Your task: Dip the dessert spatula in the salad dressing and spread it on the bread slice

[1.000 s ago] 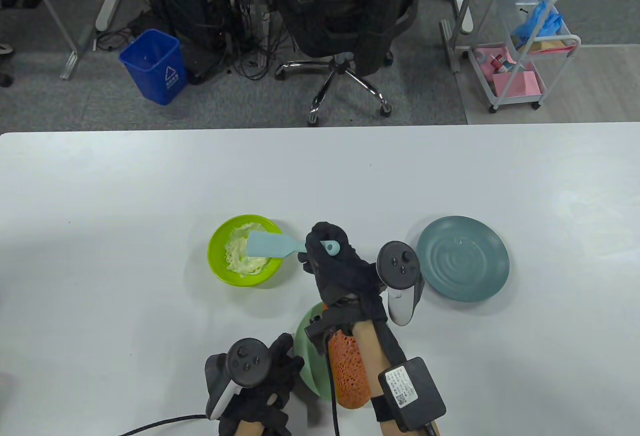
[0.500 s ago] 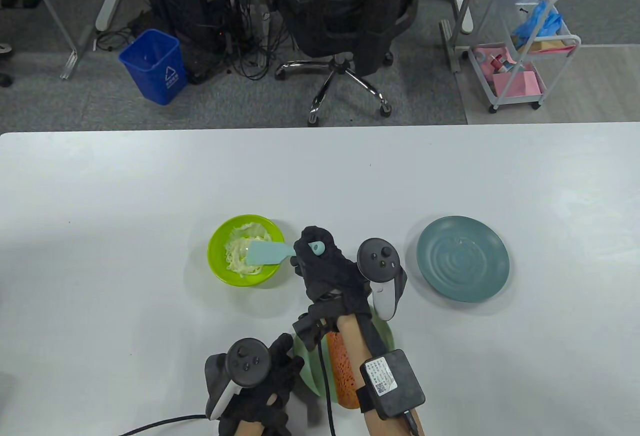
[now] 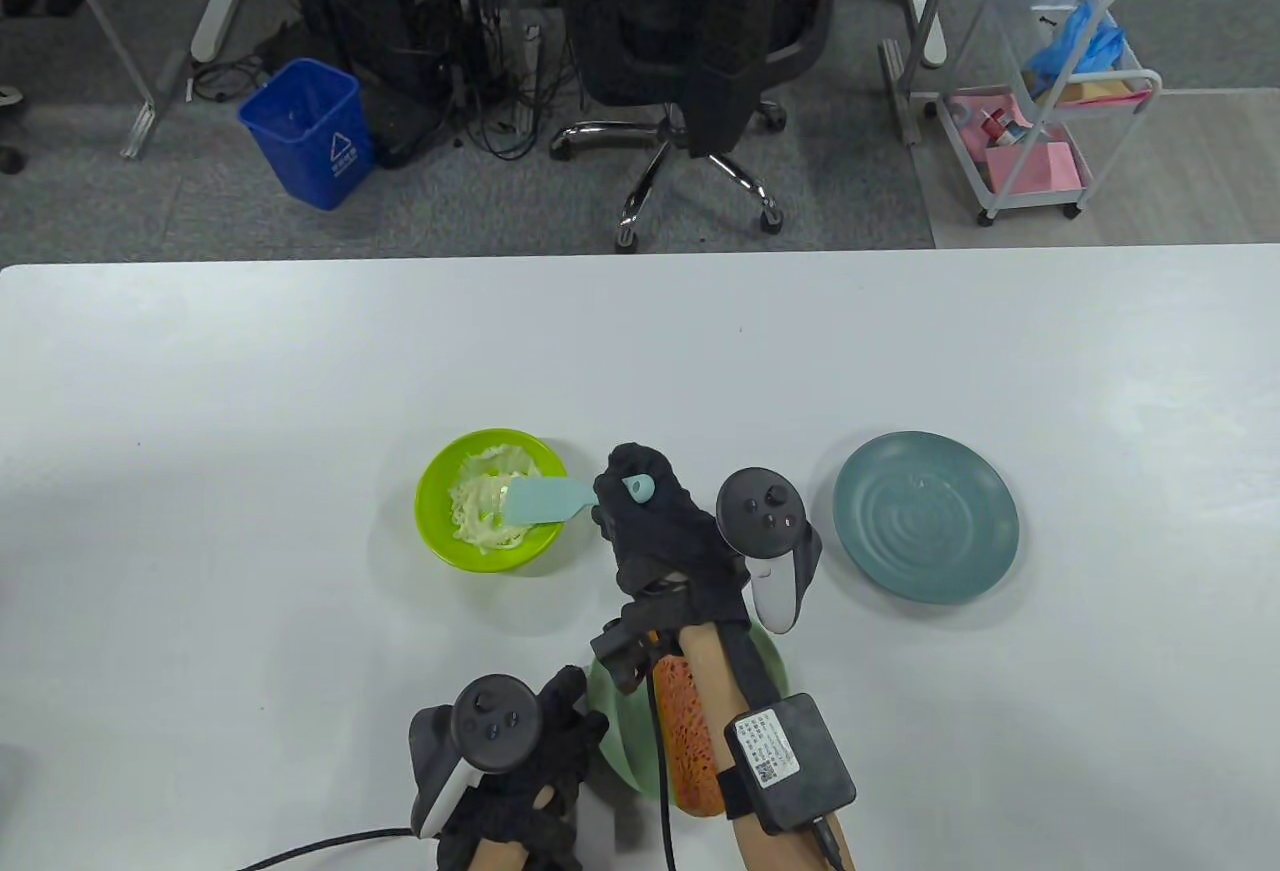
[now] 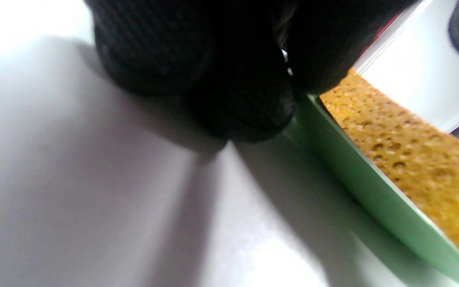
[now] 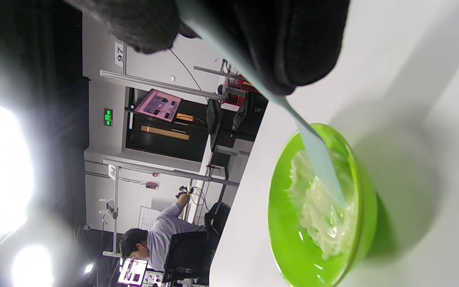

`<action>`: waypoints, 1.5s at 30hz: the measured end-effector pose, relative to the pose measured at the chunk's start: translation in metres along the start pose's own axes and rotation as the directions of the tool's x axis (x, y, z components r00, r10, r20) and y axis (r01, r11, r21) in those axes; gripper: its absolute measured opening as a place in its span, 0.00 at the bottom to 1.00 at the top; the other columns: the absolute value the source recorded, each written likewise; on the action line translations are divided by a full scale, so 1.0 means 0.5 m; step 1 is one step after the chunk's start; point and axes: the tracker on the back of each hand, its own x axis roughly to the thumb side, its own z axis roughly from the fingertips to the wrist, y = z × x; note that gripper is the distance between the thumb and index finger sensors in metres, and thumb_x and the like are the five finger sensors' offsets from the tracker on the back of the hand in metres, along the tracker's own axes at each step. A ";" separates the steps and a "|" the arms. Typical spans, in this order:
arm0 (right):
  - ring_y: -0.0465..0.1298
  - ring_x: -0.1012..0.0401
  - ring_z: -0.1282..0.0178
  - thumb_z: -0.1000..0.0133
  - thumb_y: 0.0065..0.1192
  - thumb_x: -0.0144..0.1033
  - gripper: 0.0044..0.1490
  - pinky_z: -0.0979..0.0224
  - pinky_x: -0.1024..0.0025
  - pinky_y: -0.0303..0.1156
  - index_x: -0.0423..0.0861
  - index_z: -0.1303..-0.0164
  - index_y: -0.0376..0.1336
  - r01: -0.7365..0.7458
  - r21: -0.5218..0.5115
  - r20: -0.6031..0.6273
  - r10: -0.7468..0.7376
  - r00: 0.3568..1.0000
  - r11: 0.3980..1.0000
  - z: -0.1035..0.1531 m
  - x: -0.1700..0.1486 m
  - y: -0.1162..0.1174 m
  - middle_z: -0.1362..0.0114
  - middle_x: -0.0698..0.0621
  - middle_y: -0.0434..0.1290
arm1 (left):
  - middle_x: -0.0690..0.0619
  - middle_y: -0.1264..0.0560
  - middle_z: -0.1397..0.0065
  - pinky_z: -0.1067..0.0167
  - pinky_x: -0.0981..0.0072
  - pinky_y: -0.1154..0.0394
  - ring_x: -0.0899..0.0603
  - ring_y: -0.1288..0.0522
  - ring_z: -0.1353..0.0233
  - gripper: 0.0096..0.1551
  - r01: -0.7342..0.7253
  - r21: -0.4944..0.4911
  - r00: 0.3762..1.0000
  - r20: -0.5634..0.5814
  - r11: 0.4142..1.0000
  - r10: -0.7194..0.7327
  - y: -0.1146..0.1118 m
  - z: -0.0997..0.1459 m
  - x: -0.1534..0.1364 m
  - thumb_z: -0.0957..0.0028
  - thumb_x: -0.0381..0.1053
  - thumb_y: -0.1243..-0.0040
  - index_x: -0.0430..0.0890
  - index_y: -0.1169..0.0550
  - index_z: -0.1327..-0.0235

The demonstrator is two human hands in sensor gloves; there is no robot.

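My right hand (image 3: pixel 645 516) grips the handle of the light-blue dessert spatula (image 3: pixel 540 501). Its blade reaches into the lime-green bowl (image 3: pixel 436 531) and its tip touches the pale dressing (image 3: pixel 475 511). In the right wrist view the blade (image 5: pixel 319 159) slants down into the dressing (image 5: pixel 317 215) in the bowl (image 5: pixel 363 223). The orange-brown bread slice (image 3: pixel 685 741) lies on a pale green plate (image 3: pixel 615 731) under my right forearm. My left hand (image 3: pixel 530 771) rests at the plate's left rim; in the left wrist view its fingers (image 4: pixel 237 99) touch the rim (image 4: pixel 357 179) beside the bread (image 4: pixel 412 151).
A dark teal plate (image 3: pixel 926 516) sits to the right of my right hand. Beyond the table's far edge stand an office chair (image 3: pixel 690 31), a blue bin (image 3: pixel 310 131) and a white cart (image 3: pixel 1050 111).
My right hand moved left and brought the spatula blade lower into the bowl, onto the dressing. The left hand stayed put. The chair behind the table turned.
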 end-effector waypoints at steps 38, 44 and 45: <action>0.81 0.40 0.41 0.35 0.59 0.50 0.30 0.40 0.56 0.80 0.47 0.29 0.57 0.385 -0.076 0.113 -0.375 0.920 0.920 0.109 -0.072 -0.212 0.29 0.36 0.65 | 0.52 0.15 0.49 0.61 0.65 0.13 0.53 0.10 0.62 0.35 -0.002 -0.002 1.000 -0.006 1.000 0.002 0.001 -0.001 0.000 0.39 0.55 0.34 0.37 0.26 0.26; 0.84 0.42 0.47 0.36 0.62 0.51 0.29 0.46 0.58 0.82 0.47 0.32 0.60 0.435 -0.105 0.130 -0.421 0.898 0.894 0.159 -0.131 -0.295 0.33 0.37 0.69 | 0.52 0.15 0.49 0.61 0.65 0.13 0.53 0.10 0.62 0.35 0.000 -0.001 1.000 -0.006 1.000 0.000 0.001 -0.001 0.000 0.39 0.55 0.34 0.37 0.26 0.26; 0.84 0.42 0.48 0.36 0.62 0.51 0.28 0.47 0.58 0.82 0.47 0.33 0.60 0.443 -0.114 0.129 -0.429 0.894 0.889 0.167 -0.145 -0.307 0.33 0.37 0.69 | 0.52 0.15 0.49 0.61 0.65 0.13 0.53 0.10 0.62 0.35 0.000 -0.001 1.000 -0.006 1.000 0.000 0.001 -0.001 0.000 0.39 0.55 0.34 0.37 0.26 0.26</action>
